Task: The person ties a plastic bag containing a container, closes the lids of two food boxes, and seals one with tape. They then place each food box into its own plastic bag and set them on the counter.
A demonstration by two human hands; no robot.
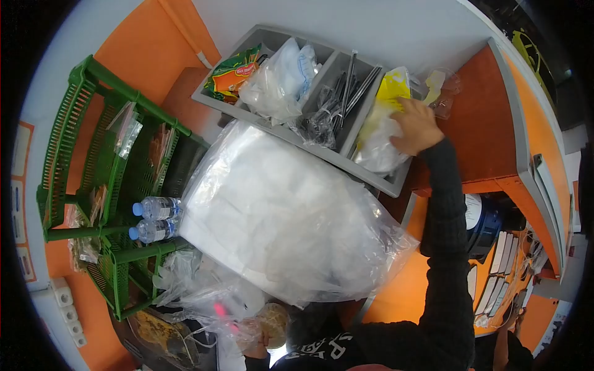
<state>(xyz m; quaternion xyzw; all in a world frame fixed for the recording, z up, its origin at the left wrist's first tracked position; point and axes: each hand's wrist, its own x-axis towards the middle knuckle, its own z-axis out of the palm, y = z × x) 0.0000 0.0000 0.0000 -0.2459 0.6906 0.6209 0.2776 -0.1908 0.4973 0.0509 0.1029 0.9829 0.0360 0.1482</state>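
Observation:
My right hand point(418, 128) reaches into the right compartment of a grey divided tray point(331, 154), its fingers bent over a yellow and clear plastic bag point(378, 139); whether they grip it cannot be made out. Low in the view, my left hand point(262, 337) is mostly hidden beside a round tan item point(273, 321) in clear plastic. Crumpled clear bags point(216, 297) lie against it. A large clear bag with white contents point(278, 210) lies between my hands.
Black straws point(356, 93), clear bags point(281, 80) and a green-orange packet point(238, 73) fill the other tray compartments. At left stand a green rack point(114, 179) and two water bottles point(158, 208). An orange-brown cabinet point(482, 136) borders the right. Another person's arm point(502, 346) shows at lower right.

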